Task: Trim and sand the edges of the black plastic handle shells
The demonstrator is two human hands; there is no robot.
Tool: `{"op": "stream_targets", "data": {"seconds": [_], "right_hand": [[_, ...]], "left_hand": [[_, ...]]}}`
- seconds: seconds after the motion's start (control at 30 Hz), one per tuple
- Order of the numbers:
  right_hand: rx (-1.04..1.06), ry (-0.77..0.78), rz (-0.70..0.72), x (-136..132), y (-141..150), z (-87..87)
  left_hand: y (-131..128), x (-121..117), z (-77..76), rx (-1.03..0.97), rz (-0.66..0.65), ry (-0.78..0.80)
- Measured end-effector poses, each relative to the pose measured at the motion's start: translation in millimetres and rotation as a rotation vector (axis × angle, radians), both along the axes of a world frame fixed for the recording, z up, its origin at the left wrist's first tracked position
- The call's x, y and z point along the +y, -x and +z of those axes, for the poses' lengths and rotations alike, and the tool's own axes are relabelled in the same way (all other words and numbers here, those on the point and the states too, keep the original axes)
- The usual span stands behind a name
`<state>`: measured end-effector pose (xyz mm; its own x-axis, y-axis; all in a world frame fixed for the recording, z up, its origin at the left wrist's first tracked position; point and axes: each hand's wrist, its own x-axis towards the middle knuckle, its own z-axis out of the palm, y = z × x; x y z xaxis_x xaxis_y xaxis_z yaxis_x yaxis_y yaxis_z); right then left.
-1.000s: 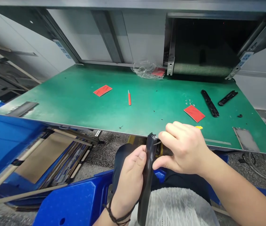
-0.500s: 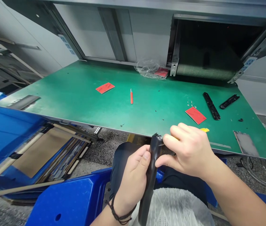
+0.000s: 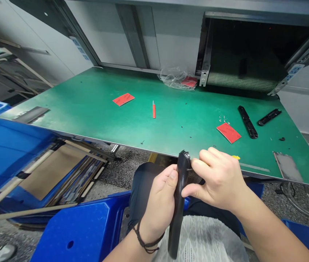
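By the green bench mat (image 3: 132, 125), left fingers (image 3: 169, 182) clamp a black strip (image 3: 180, 207); right fingers (image 3: 206, 162) seem pinched at its tip.

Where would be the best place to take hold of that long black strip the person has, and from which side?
Probably the lower stretch of the long black strip, coming from below. It hangs free there and looks narrow enough to close a hand around, while the person's left hand wraps the part above and the right hand sits at the top end.
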<state>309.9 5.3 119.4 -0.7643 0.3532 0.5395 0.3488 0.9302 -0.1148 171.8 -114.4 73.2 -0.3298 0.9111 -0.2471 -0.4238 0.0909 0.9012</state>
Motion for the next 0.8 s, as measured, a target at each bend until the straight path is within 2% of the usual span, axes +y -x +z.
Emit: {"op": "stream_targets", "data": {"seconds": [0.17,0.53,0.8], "right_hand": [[0.009,0.060,0.008,-6.3,1.0,-6.3],[-0.037,0.107,0.069,-24.5,2.2,-16.3],[-0.061,0.102,0.094,-33.2,2.8,-21.3]], "left_hand": [[0.9,4.3,2.6,0.050,0.027,-0.008],[2.2,14.5,9.3,-0.019,0.119,-0.003],[5.3,18.5,7.9,-0.157,0.160,-0.022]]}}
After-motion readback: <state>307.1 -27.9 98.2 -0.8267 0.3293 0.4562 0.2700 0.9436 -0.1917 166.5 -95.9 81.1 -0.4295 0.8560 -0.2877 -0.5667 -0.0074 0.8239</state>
